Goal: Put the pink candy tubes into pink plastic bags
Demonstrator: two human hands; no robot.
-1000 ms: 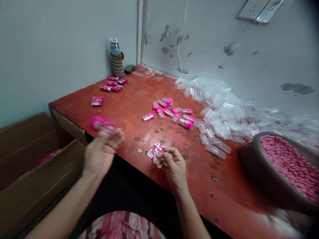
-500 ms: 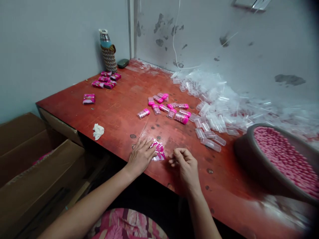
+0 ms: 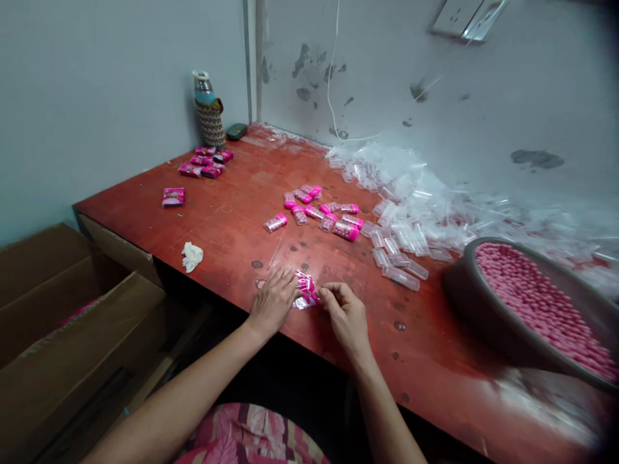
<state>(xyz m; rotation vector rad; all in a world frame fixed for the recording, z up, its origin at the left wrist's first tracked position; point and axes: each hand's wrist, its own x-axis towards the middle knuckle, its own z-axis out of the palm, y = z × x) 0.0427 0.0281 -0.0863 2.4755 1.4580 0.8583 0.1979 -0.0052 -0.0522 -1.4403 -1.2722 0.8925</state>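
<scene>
A shiny pink printed plastic wrapper [image 3: 305,291] lies on the red tabletop near its front edge. My left hand [image 3: 273,300] rests flat with its fingers stretched out, the fingertips pressing on the wrapper's left side. From the right, my right hand [image 3: 346,313] pinches the wrapper's right edge between thumb and fingers. Beyond my hands lie several clear tubes with pink caps, filled with pink balls [image 3: 347,230]. Whether the wrapper is a single sheet or several layers I cannot tell.
A grey tub of pink balls [image 3: 452,274] stands at the right. Behind it spreads a heap of clear empty tubes [image 3: 411,193]. Pink packs [image 3: 213,170] sit by a bottle in a knitted cover [image 3: 211,122] at the back left. An open cardboard box [image 3: 97,322] is below left.
My right hand has moved left onto the wrapper and now pinches its edge. The left hand stays flat on it. The view has shifted slightly.
</scene>
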